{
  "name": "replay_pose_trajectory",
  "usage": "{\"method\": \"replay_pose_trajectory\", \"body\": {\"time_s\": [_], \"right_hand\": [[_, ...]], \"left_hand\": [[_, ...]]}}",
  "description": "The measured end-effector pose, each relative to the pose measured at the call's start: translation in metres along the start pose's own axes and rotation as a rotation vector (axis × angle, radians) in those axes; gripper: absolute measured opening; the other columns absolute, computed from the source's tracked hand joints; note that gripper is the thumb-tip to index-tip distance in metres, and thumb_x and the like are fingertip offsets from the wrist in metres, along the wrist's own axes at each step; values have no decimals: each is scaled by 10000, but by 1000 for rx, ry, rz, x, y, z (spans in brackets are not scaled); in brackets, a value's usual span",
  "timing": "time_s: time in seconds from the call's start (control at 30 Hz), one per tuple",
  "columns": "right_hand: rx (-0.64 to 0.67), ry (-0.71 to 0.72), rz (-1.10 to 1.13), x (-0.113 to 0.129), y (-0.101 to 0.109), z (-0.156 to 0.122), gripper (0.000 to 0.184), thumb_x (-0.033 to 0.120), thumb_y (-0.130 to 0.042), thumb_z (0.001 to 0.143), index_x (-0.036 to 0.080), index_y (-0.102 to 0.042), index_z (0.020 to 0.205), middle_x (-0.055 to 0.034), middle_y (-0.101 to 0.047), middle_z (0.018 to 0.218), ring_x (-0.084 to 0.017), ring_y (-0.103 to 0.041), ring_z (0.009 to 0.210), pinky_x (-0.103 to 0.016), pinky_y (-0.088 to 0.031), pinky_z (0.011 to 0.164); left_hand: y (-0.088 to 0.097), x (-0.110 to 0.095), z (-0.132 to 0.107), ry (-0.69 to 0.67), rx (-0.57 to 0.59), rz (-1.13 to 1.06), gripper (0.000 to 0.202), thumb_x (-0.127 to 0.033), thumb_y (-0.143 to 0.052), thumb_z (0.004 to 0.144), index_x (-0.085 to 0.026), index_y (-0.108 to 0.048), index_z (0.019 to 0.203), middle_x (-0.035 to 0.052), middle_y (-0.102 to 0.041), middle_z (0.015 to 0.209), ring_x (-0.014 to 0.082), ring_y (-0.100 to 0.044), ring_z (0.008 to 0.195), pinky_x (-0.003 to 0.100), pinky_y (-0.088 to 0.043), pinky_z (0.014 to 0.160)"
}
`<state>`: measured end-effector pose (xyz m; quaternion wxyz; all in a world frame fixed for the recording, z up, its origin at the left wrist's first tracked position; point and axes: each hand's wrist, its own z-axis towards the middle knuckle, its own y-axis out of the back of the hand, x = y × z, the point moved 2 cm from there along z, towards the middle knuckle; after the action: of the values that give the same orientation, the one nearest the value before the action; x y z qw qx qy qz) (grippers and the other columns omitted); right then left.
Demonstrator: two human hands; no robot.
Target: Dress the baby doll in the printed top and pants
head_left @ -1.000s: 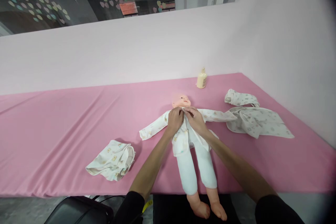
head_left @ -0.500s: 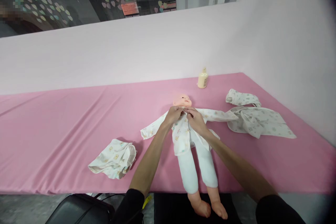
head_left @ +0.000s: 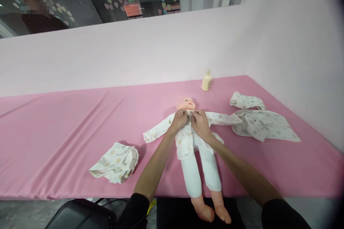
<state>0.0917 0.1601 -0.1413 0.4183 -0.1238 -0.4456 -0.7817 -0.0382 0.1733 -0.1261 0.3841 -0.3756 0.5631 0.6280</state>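
A baby doll (head_left: 186, 103) lies face up on the pink table cover (head_left: 67, 125), its bare feet hanging over the near edge. It wears a white printed shirt (head_left: 185, 139) and white leggings (head_left: 199, 171). My left hand (head_left: 178, 120) and my right hand (head_left: 199, 123) meet just below the doll's chin. Both pinch the shirt's front edges at the collar, fingers closed on the cloth.
A crumpled printed garment (head_left: 115, 162) lies left of the doll near the front edge. More printed cloth (head_left: 264, 125) and a small rolled piece (head_left: 245, 101) lie to the right. A cream bottle (head_left: 206, 81) stands by the back wall. A dark chair (head_left: 80, 216) sits below the table edge.
Both hands stayed at the doll's collar, with only small finger shifts. The view moved slightly.
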Motion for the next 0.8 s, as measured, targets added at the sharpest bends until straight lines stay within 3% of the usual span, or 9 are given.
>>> {"method": "replay_pose_trajectory", "body": {"time_s": [0.1, 0.27, 0.37, 0.63, 0.8], "right_hand": [[1, 25, -34, 0, 1, 0, 295, 156, -423, 952, 168, -636, 1156, -100, -597, 1064, -256, -519, 995, -383, -440, 895], [70, 102, -162, 2, 3, -2, 254, 153, -409, 979, 169, -662, 984, -97, -619, 990, -265, -521, 955, -380, -436, 866], [85, 166, -194, 4, 6, -7, 283, 136, -388, 981, 164, -668, 1016, -121, -615, 1041, -280, -509, 1009, -394, -431, 894], [81, 139, -31, 0, 12, -14, 293, 184, -412, 984, 202, -665, 1132, -103, -581, 1090, -265, -506, 1026, -398, -437, 933], [75, 118, 18, -1, 12, -15, 296, 172, -429, 968, 183, -660, 1153, -106, -560, 1062, -255, -502, 1010, -393, -437, 939]], "left_hand": [[-1, 1, -1, -11, -4, 17, 153, -195, -435, 809, -184, -445, 657, -19, -468, 631, 111, -426, 596, 237, -303, 556], [-4, 2, -3, -8, -28, 56, 175, -165, -425, 801, -187, -424, 627, -17, -464, 612, 114, -428, 591, 241, -298, 565], [-4, -1, -5, -1, -42, 88, 207, -152, -409, 795, -194, -388, 593, -17, -451, 580, 118, -426, 578, 248, -294, 566], [4, -4, 0, 52, -19, 169, 210, -195, -440, 780, -186, -464, 571, -6, -487, 564, 124, -452, 548, 257, -312, 552], [5, -7, -1, 68, -50, 213, 210, -217, -464, 772, -175, -536, 580, 17, -544, 571, 157, -534, 611, 272, -386, 623]]}}
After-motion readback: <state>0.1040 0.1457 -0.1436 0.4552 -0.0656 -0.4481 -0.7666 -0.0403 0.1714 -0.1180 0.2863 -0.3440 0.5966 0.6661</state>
